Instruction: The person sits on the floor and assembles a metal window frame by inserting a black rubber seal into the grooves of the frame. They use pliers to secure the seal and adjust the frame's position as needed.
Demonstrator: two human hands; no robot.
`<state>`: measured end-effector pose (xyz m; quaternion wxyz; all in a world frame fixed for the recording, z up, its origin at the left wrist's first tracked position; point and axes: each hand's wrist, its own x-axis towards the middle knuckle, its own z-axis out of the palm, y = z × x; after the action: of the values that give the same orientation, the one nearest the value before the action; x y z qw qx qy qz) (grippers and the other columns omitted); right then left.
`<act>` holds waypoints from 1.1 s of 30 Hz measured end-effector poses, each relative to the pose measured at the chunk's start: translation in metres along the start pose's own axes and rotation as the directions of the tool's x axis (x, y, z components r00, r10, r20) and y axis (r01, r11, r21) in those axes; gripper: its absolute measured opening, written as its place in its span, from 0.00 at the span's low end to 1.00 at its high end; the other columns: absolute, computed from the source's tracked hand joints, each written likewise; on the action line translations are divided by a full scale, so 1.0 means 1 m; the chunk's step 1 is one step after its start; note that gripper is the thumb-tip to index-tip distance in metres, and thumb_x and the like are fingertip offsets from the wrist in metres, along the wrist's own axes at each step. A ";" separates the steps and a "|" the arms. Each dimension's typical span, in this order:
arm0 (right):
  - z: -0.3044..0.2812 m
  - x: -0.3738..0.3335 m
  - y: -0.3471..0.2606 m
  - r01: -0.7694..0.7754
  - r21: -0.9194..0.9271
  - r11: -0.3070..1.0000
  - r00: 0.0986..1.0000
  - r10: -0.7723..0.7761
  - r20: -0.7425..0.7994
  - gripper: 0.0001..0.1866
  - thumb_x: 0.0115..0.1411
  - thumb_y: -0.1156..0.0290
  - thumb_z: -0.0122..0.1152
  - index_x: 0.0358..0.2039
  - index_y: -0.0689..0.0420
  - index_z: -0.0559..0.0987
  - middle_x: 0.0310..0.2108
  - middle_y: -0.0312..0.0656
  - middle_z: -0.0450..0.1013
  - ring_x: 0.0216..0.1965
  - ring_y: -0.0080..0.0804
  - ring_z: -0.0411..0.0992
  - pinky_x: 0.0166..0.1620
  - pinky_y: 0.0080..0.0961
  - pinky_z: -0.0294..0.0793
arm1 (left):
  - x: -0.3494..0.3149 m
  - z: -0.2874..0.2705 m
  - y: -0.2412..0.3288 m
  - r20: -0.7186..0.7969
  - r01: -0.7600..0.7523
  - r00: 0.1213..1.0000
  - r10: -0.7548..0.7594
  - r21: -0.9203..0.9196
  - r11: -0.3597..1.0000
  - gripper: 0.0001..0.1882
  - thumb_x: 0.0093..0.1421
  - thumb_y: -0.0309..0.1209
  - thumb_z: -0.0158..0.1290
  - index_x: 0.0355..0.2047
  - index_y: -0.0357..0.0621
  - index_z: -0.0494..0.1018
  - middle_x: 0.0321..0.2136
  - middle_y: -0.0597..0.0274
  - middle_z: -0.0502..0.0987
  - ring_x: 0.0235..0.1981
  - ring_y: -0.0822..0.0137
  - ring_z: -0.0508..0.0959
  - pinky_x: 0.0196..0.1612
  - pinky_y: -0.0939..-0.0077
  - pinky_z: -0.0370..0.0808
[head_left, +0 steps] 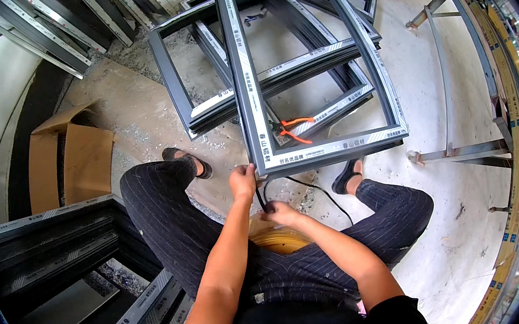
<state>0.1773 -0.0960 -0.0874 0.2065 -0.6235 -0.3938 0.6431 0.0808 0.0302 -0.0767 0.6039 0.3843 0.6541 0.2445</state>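
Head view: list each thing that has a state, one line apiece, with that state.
Left hand: gripping the near corner of the top window frame.
Right hand: pinching the black rubber strip.
Black rubber strip: loose, trailing over the floor.
Top window frame: lying flat on the stack.
Orange-handled pliers: lying inside the frame.
Cardboard box: flaps open.

A dark grey aluminium window frame (312, 65) with pale protective film on its faces stands tilted, its near corner at the picture's centre and its far end toward 12 o'clock. A thin black rubber strip (262, 195) hangs from that corner toward 6 o'clock, trailing toward 4 o'clock.
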 end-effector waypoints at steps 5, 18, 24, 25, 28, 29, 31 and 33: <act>-0.038 -0.021 -0.019 0.025 -0.280 0.960 0.969 -0.092 -0.229 0.15 0.50 0.63 0.65 0.35 0.59 0.76 0.28 0.48 0.75 0.31 0.39 0.73 0.36 0.33 0.71 | -0.003 -0.017 0.001 0.145 0.234 0.969 -0.202 -0.262 0.936 0.14 0.63 0.35 0.48 0.38 0.32 0.69 0.30 0.58 0.75 0.27 0.65 0.76 0.30 0.70 0.80; -0.069 -0.030 -0.071 0.107 -0.694 0.712 0.736 -0.526 -0.426 0.07 0.53 0.66 0.58 0.31 0.55 0.76 0.26 0.44 0.72 0.30 0.45 0.72 0.33 0.38 0.70 | -0.031 -0.031 -0.004 0.347 0.452 0.881 -0.322 -0.412 0.791 0.05 0.59 0.25 0.51 0.33 0.35 0.69 0.31 0.53 0.77 0.35 0.61 0.78 0.40 0.70 0.79; -0.069 -0.025 -0.068 0.090 -0.711 0.697 0.732 -0.531 -0.428 0.07 0.53 0.66 0.58 0.30 0.55 0.77 0.26 0.44 0.71 0.30 0.46 0.71 0.34 0.39 0.70 | -0.026 -0.012 -0.013 0.198 0.376 0.925 -0.324 -0.349 0.858 0.06 0.59 0.27 0.53 0.27 0.39 0.69 0.28 0.56 0.77 0.29 0.66 0.77 0.35 0.76 0.78; -0.068 -0.025 -0.068 0.091 -0.712 0.696 0.723 -0.538 -0.433 0.07 0.53 0.66 0.59 0.30 0.55 0.77 0.26 0.44 0.71 0.30 0.46 0.71 0.34 0.39 0.70 | -0.025 -0.009 -0.014 0.155 0.355 0.934 -0.321 -0.317 0.879 0.07 0.59 0.27 0.53 0.27 0.39 0.68 0.28 0.57 0.77 0.28 0.67 0.77 0.34 0.76 0.78; -0.066 -0.027 -0.070 0.087 -0.713 0.696 0.697 -0.554 -0.455 0.07 0.52 0.67 0.60 0.31 0.55 0.78 0.27 0.44 0.71 0.30 0.46 0.71 0.34 0.37 0.70 | -0.029 -0.007 -0.018 0.134 0.303 0.953 -0.273 -0.349 0.887 0.06 0.59 0.25 0.52 0.31 0.34 0.68 0.26 0.56 0.77 0.26 0.67 0.78 0.30 0.78 0.79; -0.065 -0.029 -0.072 0.081 -0.711 0.698 0.689 -0.555 -0.466 0.07 0.52 0.67 0.60 0.31 0.55 0.78 0.27 0.44 0.71 0.30 0.46 0.71 0.34 0.37 0.70 | -0.030 -0.009 -0.018 0.182 0.318 0.947 -0.266 -0.395 0.862 0.05 0.59 0.24 0.52 0.29 0.36 0.67 0.27 0.55 0.77 0.26 0.67 0.78 0.30 0.77 0.79; -0.064 -0.029 -0.073 0.081 -0.717 0.693 0.665 -0.573 -0.479 0.07 0.52 0.67 0.60 0.30 0.55 0.78 0.28 0.43 0.71 0.31 0.45 0.71 0.34 0.37 0.70 | -0.031 -0.015 -0.020 0.273 0.348 0.932 -0.240 -0.481 0.805 0.08 0.58 0.22 0.52 0.25 0.40 0.65 0.29 0.54 0.76 0.27 0.65 0.77 0.32 0.76 0.78; -0.063 -0.028 -0.073 0.088 -0.730 0.678 0.636 -0.602 -0.483 0.07 0.52 0.67 0.60 0.30 0.55 0.78 0.29 0.43 0.72 0.32 0.45 0.71 0.34 0.36 0.70 | -0.032 -0.013 -0.019 0.267 0.335 0.936 -0.230 -0.471 0.816 0.07 0.57 0.21 0.52 0.26 0.39 0.65 0.29 0.53 0.76 0.27 0.64 0.77 0.31 0.75 0.78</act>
<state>0.2256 -0.0577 -0.0082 0.2378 -0.7516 -0.6021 0.1266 0.0630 -0.0045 -0.0708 0.7752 0.1314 0.5526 0.2765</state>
